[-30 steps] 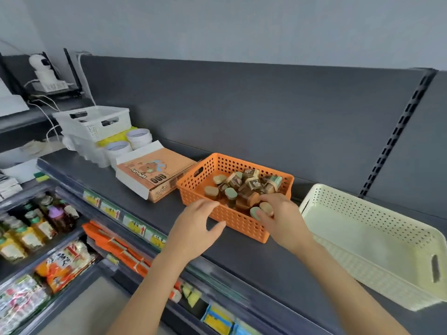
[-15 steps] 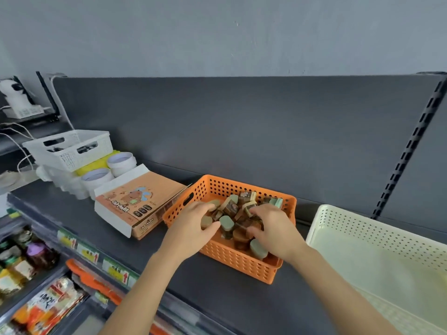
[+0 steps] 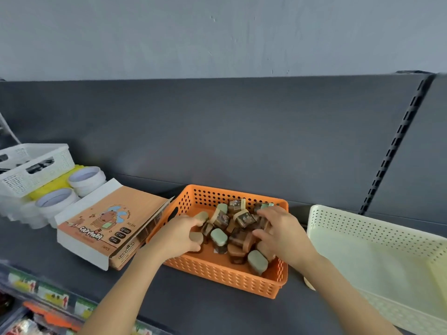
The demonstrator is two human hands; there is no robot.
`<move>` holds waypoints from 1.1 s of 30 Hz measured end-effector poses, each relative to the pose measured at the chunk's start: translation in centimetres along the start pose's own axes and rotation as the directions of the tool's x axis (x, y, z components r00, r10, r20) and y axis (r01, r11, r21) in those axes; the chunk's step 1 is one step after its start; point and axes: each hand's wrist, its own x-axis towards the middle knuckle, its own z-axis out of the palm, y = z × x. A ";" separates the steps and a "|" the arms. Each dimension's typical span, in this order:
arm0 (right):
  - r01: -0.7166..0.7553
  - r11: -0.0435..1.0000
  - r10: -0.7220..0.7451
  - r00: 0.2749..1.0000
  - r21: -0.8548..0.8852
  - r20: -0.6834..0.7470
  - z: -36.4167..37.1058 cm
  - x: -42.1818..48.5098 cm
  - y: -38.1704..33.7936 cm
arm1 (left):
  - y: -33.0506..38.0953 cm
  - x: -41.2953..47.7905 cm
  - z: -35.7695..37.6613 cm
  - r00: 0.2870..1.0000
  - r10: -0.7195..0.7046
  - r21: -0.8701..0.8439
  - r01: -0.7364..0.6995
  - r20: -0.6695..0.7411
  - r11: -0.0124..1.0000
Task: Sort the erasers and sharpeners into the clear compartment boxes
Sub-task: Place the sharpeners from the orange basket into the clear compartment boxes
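An orange perforated basket (image 3: 217, 274) sits on the dark shelf, holding several small brown, tan and green erasers or sharpeners (image 3: 238, 221). My left hand (image 3: 177, 235) is inside the basket's left part, its fingers curled around tan pieces (image 3: 196, 237). My right hand (image 3: 281, 233) is in the right part with fingers curled over brown pieces in the pile. A green-topped piece (image 3: 257, 262) lies just below my right hand. No clear compartment box is in view.
An orange Capybara cardboard box (image 3: 108, 226) touches the basket's left side. Farther left stand white round tubs (image 3: 84, 180), a yellow item and a white basket (image 3: 36, 168). A cream perforated basket (image 3: 377, 257) lies at the right. Lower shelves with goods show at bottom left.
Both hands moved from the basket's front rim into it and closed on pieces. The view tilted up, so the basket now sits lower in frame.
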 end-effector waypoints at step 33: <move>-0.179 0.978 0.188 0.978 0.103 -0.085 -0.3 0.5 -1.9 | 1.5 2.0 -0.2 0.897 0.373 -0.183 -0.418 -0.236 0.890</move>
